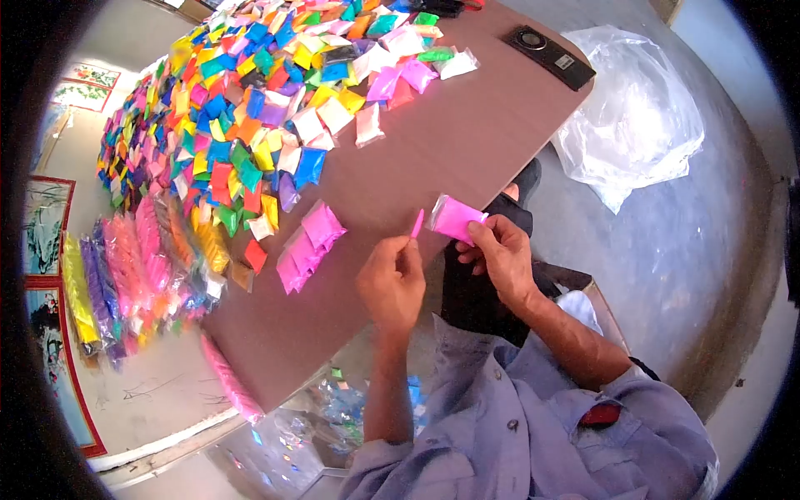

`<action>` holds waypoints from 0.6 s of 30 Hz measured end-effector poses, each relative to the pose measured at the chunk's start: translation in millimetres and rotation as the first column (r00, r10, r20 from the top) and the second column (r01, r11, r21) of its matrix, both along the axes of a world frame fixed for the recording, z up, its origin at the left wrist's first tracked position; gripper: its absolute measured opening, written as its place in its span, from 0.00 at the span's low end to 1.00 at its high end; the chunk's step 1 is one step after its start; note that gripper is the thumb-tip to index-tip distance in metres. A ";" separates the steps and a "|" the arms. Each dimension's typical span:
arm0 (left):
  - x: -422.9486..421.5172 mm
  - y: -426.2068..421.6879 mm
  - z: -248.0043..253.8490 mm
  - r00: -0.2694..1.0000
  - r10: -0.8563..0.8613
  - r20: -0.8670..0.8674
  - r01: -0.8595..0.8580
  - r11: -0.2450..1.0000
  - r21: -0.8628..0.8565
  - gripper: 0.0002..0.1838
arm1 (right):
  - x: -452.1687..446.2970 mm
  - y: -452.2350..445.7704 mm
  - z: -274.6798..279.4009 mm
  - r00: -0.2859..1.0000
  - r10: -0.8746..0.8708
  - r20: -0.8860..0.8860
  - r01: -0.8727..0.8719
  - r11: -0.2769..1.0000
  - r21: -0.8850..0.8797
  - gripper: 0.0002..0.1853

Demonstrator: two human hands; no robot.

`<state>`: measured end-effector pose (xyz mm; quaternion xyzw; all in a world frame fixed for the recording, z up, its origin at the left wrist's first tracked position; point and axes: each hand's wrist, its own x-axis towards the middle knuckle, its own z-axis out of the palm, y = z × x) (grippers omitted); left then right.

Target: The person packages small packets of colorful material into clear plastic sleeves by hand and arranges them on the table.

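A small clear packet filled with bright pink material [457,220] is pinched by its near end between the thumb and fingers of my right hand [504,257], over the table's near edge. My left hand [392,279] is closed, and a narrow pink piece [417,223] sticks up from its thumb and finger. That piece looks like another packet seen edge-on; the rest is hidden by the fingers. The two pink things are close together but apart. To the left of my hands, several pink packets [310,243] lie in a small overlapping group on the brown table [333,325].
A large heap of multicoloured packets [242,125] covers the far left tabletop. Long filled plastic sleeves [137,267] lie at the left edge, one pink sleeve [229,379] nearer. A black device [550,57] rests at the far right corner. A clear plastic bag [629,108] stands beyond.
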<state>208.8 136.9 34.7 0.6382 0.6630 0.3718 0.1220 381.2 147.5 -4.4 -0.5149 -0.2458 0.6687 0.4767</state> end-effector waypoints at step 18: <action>12.8 28.0 -3.6 0.982 -0.152 -0.117 0.157 0.987 0.036 0.04 | -5.2 -6.0 -1.5 0.996 0.001 0.086 -0.004 0.999 0.044 0.16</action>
